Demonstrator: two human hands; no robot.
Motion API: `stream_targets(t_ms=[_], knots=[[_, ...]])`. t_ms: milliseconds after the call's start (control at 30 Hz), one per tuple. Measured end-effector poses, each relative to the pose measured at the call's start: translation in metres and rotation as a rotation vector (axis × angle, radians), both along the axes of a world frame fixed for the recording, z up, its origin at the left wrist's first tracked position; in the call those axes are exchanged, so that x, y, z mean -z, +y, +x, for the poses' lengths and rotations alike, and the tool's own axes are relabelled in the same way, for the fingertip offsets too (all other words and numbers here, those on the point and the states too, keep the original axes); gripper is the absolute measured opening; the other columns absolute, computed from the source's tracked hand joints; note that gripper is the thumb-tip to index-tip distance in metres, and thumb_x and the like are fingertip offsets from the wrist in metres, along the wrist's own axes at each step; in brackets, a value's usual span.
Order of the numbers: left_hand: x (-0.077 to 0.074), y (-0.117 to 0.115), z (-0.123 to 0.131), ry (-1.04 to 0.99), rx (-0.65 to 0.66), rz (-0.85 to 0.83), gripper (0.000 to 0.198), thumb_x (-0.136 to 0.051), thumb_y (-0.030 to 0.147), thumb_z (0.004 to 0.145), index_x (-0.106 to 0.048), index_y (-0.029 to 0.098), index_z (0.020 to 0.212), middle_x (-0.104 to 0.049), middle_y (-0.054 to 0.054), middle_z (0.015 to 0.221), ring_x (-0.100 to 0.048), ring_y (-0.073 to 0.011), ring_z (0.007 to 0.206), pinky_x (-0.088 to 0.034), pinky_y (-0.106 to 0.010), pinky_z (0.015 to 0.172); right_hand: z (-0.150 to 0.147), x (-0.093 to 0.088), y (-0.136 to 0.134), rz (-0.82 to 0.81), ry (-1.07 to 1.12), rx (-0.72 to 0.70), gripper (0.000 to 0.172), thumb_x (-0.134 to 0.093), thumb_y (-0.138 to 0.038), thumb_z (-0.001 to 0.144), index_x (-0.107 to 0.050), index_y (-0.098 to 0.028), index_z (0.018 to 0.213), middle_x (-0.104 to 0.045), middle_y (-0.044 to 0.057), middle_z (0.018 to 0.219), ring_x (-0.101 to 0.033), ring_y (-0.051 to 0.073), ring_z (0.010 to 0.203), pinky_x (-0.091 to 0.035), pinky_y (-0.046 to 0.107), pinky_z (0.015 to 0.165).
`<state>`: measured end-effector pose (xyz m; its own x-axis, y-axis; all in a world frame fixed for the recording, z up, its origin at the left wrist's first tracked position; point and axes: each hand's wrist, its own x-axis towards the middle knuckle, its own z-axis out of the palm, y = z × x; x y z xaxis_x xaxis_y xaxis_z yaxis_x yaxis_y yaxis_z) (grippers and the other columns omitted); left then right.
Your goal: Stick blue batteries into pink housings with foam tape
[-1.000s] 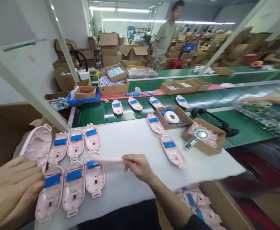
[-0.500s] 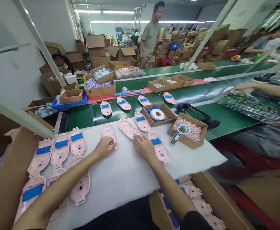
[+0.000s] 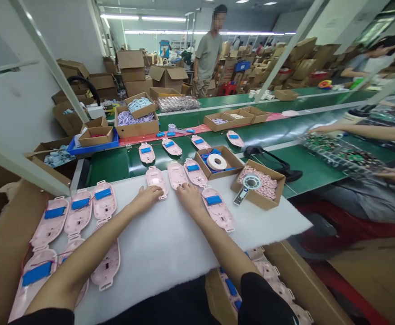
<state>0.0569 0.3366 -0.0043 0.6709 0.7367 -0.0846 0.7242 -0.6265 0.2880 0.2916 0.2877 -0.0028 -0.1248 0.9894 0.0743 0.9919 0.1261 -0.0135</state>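
Left pink shell (image 3: 155, 176) and right pink shell (image 3: 177, 174) lie side by side at far edge of white mat (image 3: 153, 253). Your left hand (image 3: 146, 197) at first one's near end, your right hand (image 3: 188, 197) at second's; cannot tell whether either pinches or merely rests. Just right, third shell (image 3: 197, 177) with blue pack (image 3: 192, 168); beside it, carton (image 3: 227, 172) holding white roll (image 3: 211, 163).

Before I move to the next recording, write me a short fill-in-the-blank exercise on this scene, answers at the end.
1. The left hand and the right hand each touch a shell coloured ____.
2. The white roll lies in an open box made of ____.
3. In the picture, that box stands to the ____ of the box of small pink parts.
4. The person's own sleeves are ____.

Missing words: pink; cardboard; left; black.
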Motion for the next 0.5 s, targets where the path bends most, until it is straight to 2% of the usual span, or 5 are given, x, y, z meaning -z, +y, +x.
stream_targets(t_ms=[100, 200, 333, 433, 500], knots=[[-0.001, 0.012, 0.007, -0.016, 0.034, -0.016, 0.036, -0.043, 0.017, 0.103, -0.065, 0.03, 0.129, -0.059, -0.009, 0.152, -0.05, -0.0297, 0.141, -0.035, -0.059, 0.114, -0.004, 0.0, 0.003, 0.013, -0.012, 0.026, 0.033, -0.047, -0.031, 0.11, -0.075, -0.017, 0.121, -0.067, 0.017, 0.127, -0.057, 0.03, 0.117, -0.04, 0.039, 0.094], [-0.007, 0.017, 0.014, -0.024, 0.063, -0.008, 0.037, -0.045, 0.013, 0.1, -0.065, 0.027, 0.127, -0.061, -0.01, 0.15, -0.053, -0.0303, 0.139, -0.041, -0.057, 0.111, -0.004, -0.003, 0.004, 0.008, -0.035, 0.052, 0.033, -0.047, -0.03, 0.109, -0.076, -0.018, 0.119, -0.069, 0.017, 0.126, -0.06, 0.029, 0.114, -0.042, 0.038, 0.093], [-0.027, -0.007, 0.012, -0.028, 0.075, 0.039, 0.036, -0.047, 0.01, 0.097, -0.068, 0.023, 0.122, -0.068, -0.016, 0.139, -0.06, -0.0336, 0.131, -0.046, -0.059, 0.104, -0.003, -0.004, -0.017, 0.078, -0.061, -0.037, 0.033, -0.05, -0.024, 0.103, -0.075, -0.013, 0.12, -0.072, 0.019, 0.114, -0.067, 0.03, 0.104, -0.048, 0.039, 0.09], [-0.045, -0.028, -0.016, -0.055, 0.106, 0.099, 0.035, -0.057, 0.013, 0.095, -0.069, 0.028, 0.125, -0.067, -0.01, 0.144, -0.058, -0.0303, 0.135, -0.046, -0.055, 0.109, 0.005, 0.012, -0.038, 0.346, 0.014, -0.085, 0.042, -0.05, -0.035, 0.1, -0.072, -0.015, 0.129, -0.07, 0.024, 0.12, -0.069, 0.039, 0.104, -0.053, 0.05, 0.087], [-0.061, -0.039, -0.059, -0.092, 0.125, 0.153, 0.033, -0.06, 0.018, 0.097, -0.07, 0.033, 0.124, -0.069, -0.005, 0.142, -0.059, -0.0245, 0.135, -0.046, -0.045, 0.111, 0.012, 0.027, -0.048, 0.449, 0.203, -0.152, 0.04, -0.058, -0.043, 0.093, -0.071, -0.035, 0.13, -0.072, 0.019, 0.116, -0.069, 0.045, 0.105, -0.055, 0.058, 0.078]])
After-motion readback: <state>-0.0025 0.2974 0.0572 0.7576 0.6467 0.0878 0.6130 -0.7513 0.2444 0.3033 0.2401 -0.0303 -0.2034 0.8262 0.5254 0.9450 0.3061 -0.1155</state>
